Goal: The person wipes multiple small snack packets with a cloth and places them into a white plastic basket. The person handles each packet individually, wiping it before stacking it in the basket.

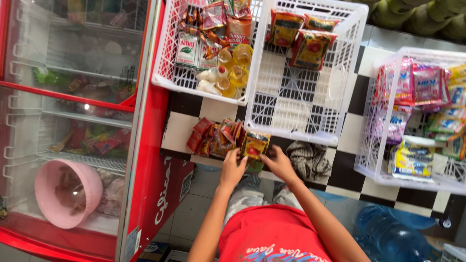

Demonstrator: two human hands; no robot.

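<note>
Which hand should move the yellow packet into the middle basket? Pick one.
Right, probably: the right hand touches the packet on the side nearest the basket; the left hand is by the red pile.

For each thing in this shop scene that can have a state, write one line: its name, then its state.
Left hand: on sachet pile.
Right hand: holding yellow packet.
Middle basket: mostly bare, packets at the far end.
Left basket: full.
Freezer: lids shut.
Cloth: crumpled.

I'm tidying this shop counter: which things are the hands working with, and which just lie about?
In hand:
left hand
right hand
yellow packet
red packets

Lying about:
striped cloth
white baskets
pink bowl
water jugs
</note>
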